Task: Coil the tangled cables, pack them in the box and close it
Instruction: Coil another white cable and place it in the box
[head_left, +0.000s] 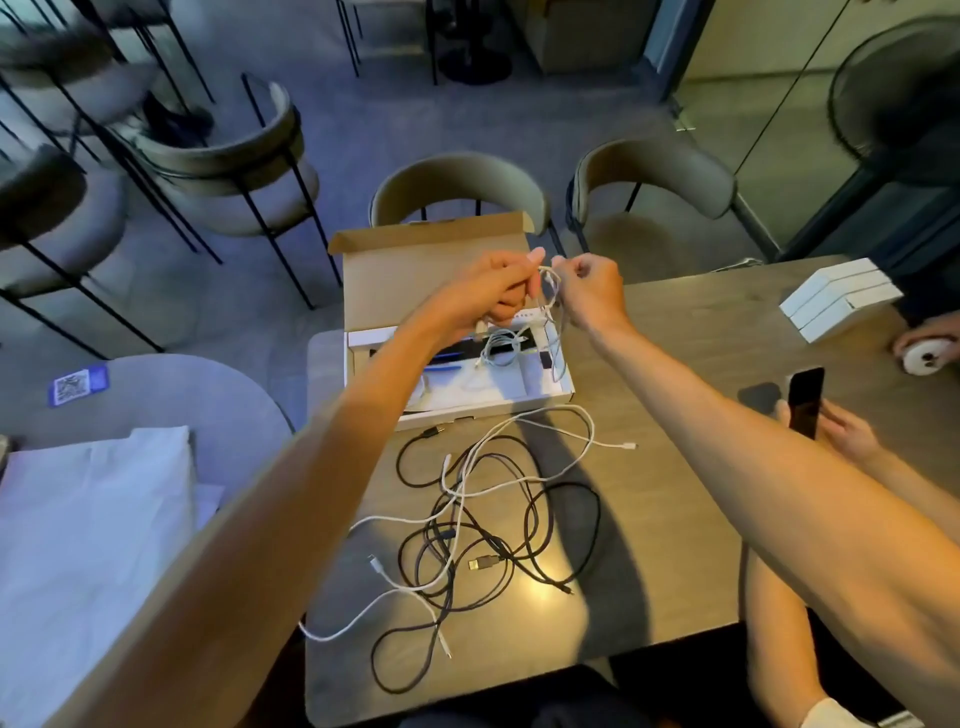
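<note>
Head view: left hand (496, 291) and right hand (592, 296) pinch a white cable (549, 283), coiling it over the box (415, 275); next, I judge, tuck it inside.

Café-like seating area: curved-back chairs (457, 179), small tables (675, 364), QR-code sticker (80, 384).

Over the box (410, 280): left hand (488, 293) and right hand (589, 293), both gripping a white cable (549, 296), block the opening.
Near side of box: cable tangle (483, 525) covers the table (701, 322).
Right of box: bare table, free as far as a phone (805, 402).
</note>
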